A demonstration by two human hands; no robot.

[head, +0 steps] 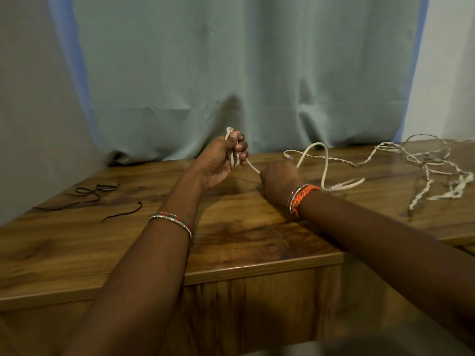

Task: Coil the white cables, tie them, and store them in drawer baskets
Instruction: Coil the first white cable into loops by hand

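My left hand [226, 156] is raised above the wooden table [244, 242] and grips a few loops of a white cable [325, 170]. A taut stretch of that cable runs from the loops down to my right hand [279, 177], which is closed around it just over the tabletop. Beyond my right hand the cable loops loosely across the table, with its plug end lying near the back edge. More white twisted cables [424, 163] lie tangled at the right.
Thin dark ties [95, 192] lie on the table's left side. A pale curtain [244, 73] hangs right behind the table. The table's front edge runs below my forearms, with a wooden cabinet front beneath it.
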